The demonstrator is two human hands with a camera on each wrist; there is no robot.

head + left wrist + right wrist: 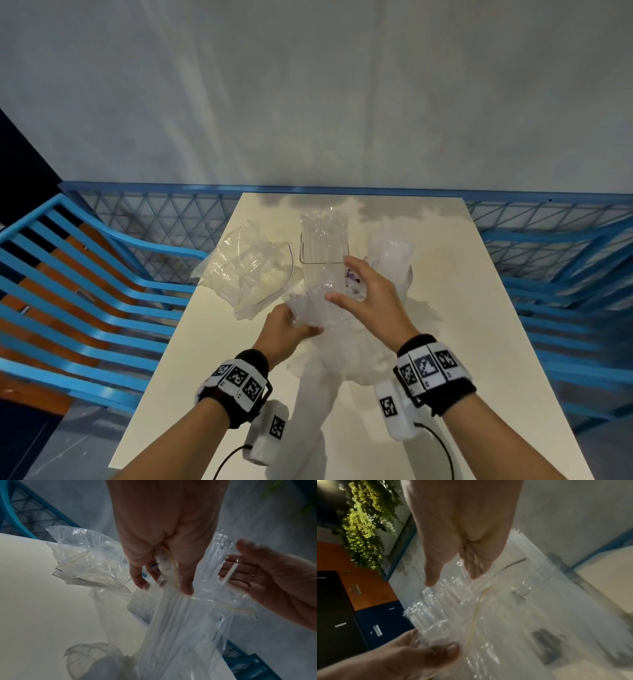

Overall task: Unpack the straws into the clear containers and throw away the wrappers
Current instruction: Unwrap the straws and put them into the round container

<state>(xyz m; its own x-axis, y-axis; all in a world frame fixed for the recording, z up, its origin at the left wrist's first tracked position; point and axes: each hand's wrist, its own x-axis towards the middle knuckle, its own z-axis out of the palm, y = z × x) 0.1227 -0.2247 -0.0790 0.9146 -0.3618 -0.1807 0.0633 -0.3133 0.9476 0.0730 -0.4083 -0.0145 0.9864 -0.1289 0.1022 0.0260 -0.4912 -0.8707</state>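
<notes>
Head view: two hands are working a packet of straws over the white table [445,308].

At frame center the left hand [286,330] is gripping the lower end of a clear wrapper full of straws [310,305], fingers curled round it, while the right hand [368,296] is hovering with fingers spread and relaxed, touching the wrapper's side. Just behind, a clear container [322,251] is standing upright with straws inside. An emptied, crumpled wrapper [246,270] is lying left of center on the table.
</notes>
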